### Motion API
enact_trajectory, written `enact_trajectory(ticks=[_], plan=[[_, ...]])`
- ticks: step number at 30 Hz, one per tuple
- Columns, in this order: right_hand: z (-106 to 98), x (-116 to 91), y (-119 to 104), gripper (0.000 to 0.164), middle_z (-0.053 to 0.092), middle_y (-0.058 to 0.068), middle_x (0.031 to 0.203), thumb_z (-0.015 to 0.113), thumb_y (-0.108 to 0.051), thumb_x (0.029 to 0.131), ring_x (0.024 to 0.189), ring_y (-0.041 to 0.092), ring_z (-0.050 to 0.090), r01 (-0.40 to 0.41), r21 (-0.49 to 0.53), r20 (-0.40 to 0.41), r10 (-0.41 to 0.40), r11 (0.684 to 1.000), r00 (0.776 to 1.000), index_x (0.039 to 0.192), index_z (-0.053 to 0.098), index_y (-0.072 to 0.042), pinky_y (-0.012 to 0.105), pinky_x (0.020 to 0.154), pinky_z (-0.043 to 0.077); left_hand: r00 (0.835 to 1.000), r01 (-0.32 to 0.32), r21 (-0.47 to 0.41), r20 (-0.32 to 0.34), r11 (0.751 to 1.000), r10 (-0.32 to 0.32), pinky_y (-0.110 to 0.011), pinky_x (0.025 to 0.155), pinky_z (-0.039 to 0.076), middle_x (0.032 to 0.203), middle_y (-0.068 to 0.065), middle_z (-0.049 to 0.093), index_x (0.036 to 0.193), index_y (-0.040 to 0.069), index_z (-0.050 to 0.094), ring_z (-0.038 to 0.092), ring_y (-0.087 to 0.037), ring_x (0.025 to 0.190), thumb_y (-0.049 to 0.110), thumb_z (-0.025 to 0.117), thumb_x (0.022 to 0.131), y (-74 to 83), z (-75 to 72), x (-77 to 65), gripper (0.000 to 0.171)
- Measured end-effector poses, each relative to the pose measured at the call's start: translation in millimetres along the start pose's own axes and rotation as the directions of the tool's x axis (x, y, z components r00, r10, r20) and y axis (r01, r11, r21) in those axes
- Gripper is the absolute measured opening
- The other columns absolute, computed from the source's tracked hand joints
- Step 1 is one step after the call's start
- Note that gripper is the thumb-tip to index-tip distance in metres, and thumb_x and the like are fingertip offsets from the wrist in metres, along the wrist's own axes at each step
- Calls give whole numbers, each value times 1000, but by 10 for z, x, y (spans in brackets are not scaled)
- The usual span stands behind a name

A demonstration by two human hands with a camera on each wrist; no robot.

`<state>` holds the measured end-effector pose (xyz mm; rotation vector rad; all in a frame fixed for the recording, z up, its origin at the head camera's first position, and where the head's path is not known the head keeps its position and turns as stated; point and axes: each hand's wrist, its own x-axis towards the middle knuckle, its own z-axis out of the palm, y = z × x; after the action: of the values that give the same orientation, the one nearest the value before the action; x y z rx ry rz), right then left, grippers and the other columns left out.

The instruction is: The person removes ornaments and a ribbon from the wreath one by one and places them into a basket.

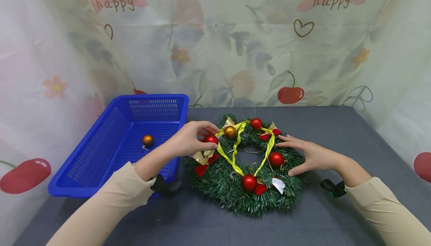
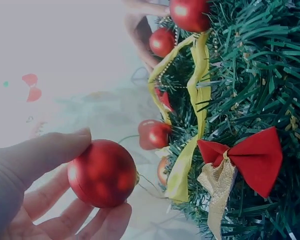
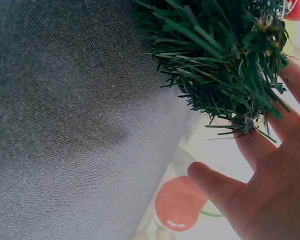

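In the head view my left hand [image 1: 192, 138] pinches a shiny red Christmas ball [image 1: 211, 139] at the left side of a green wreath [image 1: 229, 193]. The left wrist view shows that ball [image 2: 104, 173] between thumb and fingers, its thin hanging loop toward the wreath. Yellow ribbon [image 1: 270, 148] winds over the wreath, which also bears several red balls, a gold ball [image 1: 230, 131] and red-and-gold bows [image 2: 255, 159]. My right hand [image 1: 308, 154], fingers spread, is at the wreath's right edge. In the right wrist view its fingers [image 3: 257, 145] reach behind the green needles; contact is unclear.
A blue plastic basket [image 1: 183, 107] stands left of the wreath, with a gold ball [image 1: 148, 140] inside. Both lie on a dark grey cloth-covered table [image 1: 323, 122]. Patterned curtains [image 1: 215, 43] hang behind and on both sides.
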<state>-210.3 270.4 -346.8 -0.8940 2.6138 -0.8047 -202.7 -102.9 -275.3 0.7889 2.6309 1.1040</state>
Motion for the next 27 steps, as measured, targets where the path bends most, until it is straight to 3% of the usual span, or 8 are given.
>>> enact_trajectory(ticks=[6, 18, 27], plan=[[-1, 0, -6, 75, 21, 21, 153, 76, -34, 75, 139, 51, 12, -1, 3, 1, 1, 1000, 1000, 139, 44, -13, 73, 99, 23, 1000, -3, -64, -8, 998, 2, -33, 84, 55, 115, -13, 64, 117, 8, 61, 64, -27, 106, 13, 70, 83, 23, -11, -60, 35], [-9, -6, -24, 74, 21, 21, 153, 76, -34, 76, 139, 51, 11, 4, 16, 5, -4, 1000, 1000, 139, 43, -13, 72, 99, 24, 1000, -23, -105, -21, 994, 21, -33, 84, 55, 112, -13, 65, 116, 6, 61, 64, -24, 102, 14, 70, 83, 66, -39, -192, 35], [-9, -5, -33, 74, 21, 21, 153, 76, -33, 75, 139, 51, 11, -1, 16, 5, 1, 1000, 1000, 139, 43, -14, 72, 99, 24, 999, -21, -137, -52, 990, 14, -38, 89, 53, 116, -10, 63, 119, 10, 60, 63, -24, 105, 15, 69, 84, 101, -138, -297, 37]])
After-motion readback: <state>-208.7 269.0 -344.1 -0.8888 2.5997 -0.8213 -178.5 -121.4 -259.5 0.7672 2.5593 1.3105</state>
